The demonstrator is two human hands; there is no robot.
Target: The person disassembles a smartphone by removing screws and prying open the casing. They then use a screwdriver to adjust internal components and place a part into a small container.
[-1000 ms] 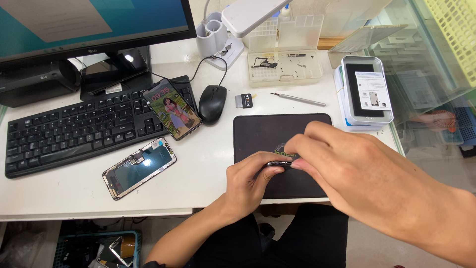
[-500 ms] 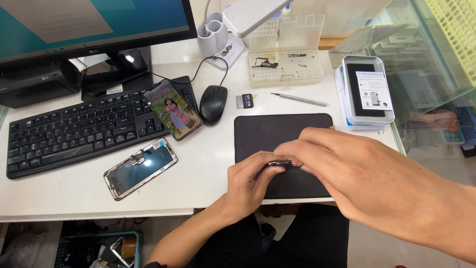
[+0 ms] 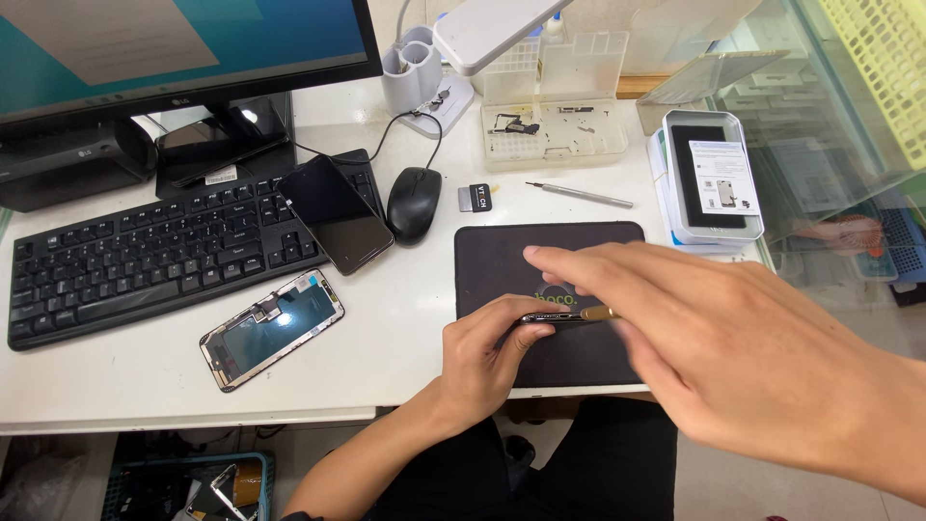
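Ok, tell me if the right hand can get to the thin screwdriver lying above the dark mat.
Probably yes. The right hand hovers over the mat, and the screwdriver lies on bare desk just beyond it, with nothing between them.

The work mat is matte black with a small green mark at its middle. The desk is plain white. The keyboard and mouse on the left are black. The phone lying on the keyboard has a dark, blank screen. The far parts tray is pale cream. The monitor glows teal.
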